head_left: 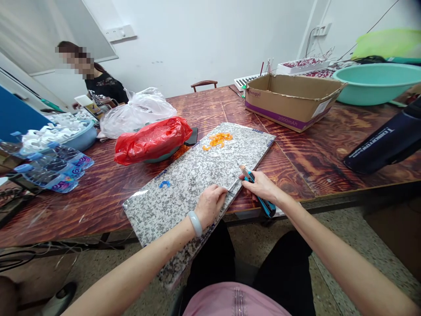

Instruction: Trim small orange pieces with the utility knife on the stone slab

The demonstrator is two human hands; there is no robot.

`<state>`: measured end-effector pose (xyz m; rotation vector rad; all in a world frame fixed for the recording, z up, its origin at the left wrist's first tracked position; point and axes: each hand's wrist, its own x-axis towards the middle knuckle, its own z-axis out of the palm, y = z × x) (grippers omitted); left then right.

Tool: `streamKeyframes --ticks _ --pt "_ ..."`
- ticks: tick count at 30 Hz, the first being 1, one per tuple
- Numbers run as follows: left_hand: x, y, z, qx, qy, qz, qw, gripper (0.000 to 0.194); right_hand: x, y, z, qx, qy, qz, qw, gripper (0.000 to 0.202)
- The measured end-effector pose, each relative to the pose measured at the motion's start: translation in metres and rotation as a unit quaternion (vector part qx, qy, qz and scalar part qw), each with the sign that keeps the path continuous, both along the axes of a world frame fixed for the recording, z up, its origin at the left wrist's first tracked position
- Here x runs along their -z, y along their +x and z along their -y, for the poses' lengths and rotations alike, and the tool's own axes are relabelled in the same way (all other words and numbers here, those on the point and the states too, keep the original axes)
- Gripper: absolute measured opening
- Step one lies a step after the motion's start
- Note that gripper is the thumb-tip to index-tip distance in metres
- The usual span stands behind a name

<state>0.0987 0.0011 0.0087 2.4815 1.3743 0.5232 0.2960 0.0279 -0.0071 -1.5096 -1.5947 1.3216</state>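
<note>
A speckled grey stone slab (177, 197) lies slantwise on the wooden table, its near end past the front edge. Over its right edge, my left hand (210, 204) pinches one end of a small pale, thin strip (233, 185). My right hand (258, 186) is wrapped round a blue and black utility knife (268, 207), close to the strip's other end. The knife's tip area shows a tan piece whose nature I cannot tell. Several orange pieces (219, 139) lie in a heap on the slab's far part, with clear strips beside them. A small blue piece (164, 184) rests at the left.
Left of the slab are a red plastic bag (151, 138) over a bowl, a white bag (138, 112), several water bottles (55, 169) and a basin (74, 140). A cardboard box (289, 101), green basin (375, 83) and dark flask (384, 140) stand right. A person (103, 85) is behind.
</note>
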Motion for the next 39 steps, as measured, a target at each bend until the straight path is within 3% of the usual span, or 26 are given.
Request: streamKeyframes --ticks 16,26,39 --pt "-0.0006 -0.0006 -0.0002 0.001 -0.002 -0.005 1.000 0.020 -0.0054 -0.0063 0.0028 0.009 -0.014 -0.020 1.000 0.026" --pt "0.0000 -0.0016 -0.0001 -0.005 0.003 0.005 1.000 0.021 0.0008 -0.0030 -0.0002 -0.001 0.000 0.001 1.000 0.027" --pt "0.0017 -0.0005 -0.0028 -0.014 0.006 0.008 1.000 0.013 -0.0071 -0.0047 0.0030 0.008 -0.012 -0.001 1.000 0.027"
